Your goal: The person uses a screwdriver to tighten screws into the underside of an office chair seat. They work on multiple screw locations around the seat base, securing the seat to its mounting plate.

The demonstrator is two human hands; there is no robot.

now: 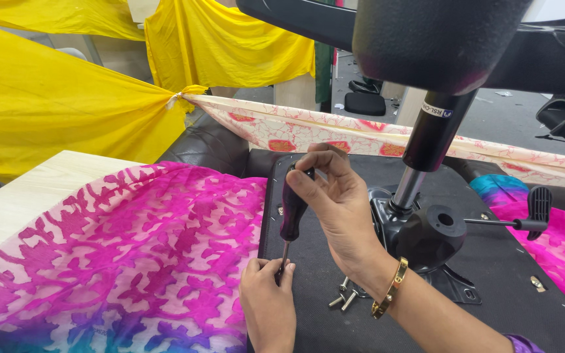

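- The right hand (336, 208) is curled around the top of a dark-handled screwdriver (293, 208), fingers wrapped over the handle end; the tool stands nearly upright, leaning slightly, over the underside of an overturned chair seat (492, 274)
- The left hand (268, 297) pinches the screwdriver's metal shaft low down, fingertips pressed together around it; the tip and whatever it sits in are hidden behind those fingers
- A gold bangle (389, 287) circles the right wrist; the forearm is cut off by the lower edge
- Loose bolts (344, 297) lie on the seat underside just beside the left hand, partly tucked behind the right wrist; their count is hard to make out
- The chair's gas cylinder (426, 140) rises from the black mechanism (426, 238); its base is out of focus and cropped at the top
- A lever (524, 222) sticks out to the right
- Pink patterned cloth (119, 261) covers the table (27, 193) on the left; yellow cloth (47, 98) hangs behind
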